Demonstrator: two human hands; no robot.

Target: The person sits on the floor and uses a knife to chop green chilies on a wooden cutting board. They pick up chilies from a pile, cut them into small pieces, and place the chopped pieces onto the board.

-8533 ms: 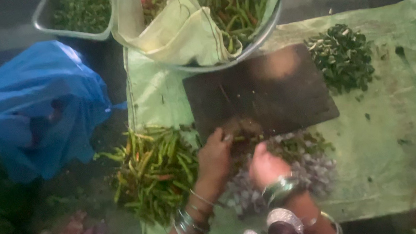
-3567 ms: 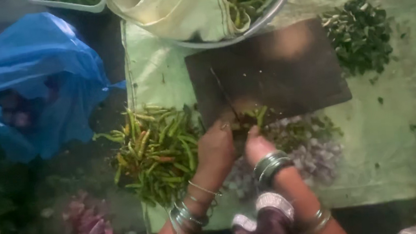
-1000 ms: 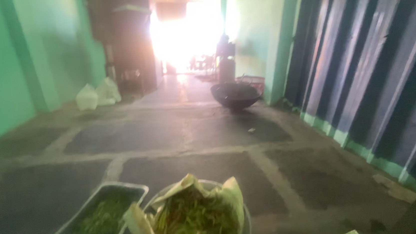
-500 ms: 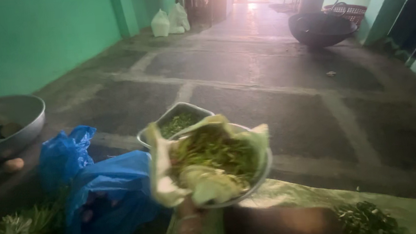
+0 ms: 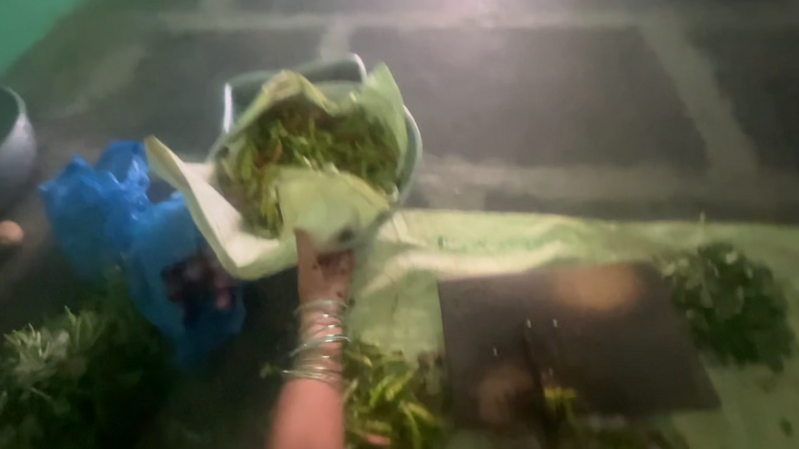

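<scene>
While the left hand [image 5: 325, 271] reaches far toward the metal bowl [image 5: 409, 147] heaped with green chillies [image 5: 301, 146], the step looks like fetching more to chop; its fingers are hidden under the pale cloth [image 5: 321, 212] lining the bowl, so I cannot tell how far they are spread; next it needs a firm pinch on a bunch. Near and right lies the dark cutting board [image 5: 574, 344]; the right hand is out of view.
</scene>
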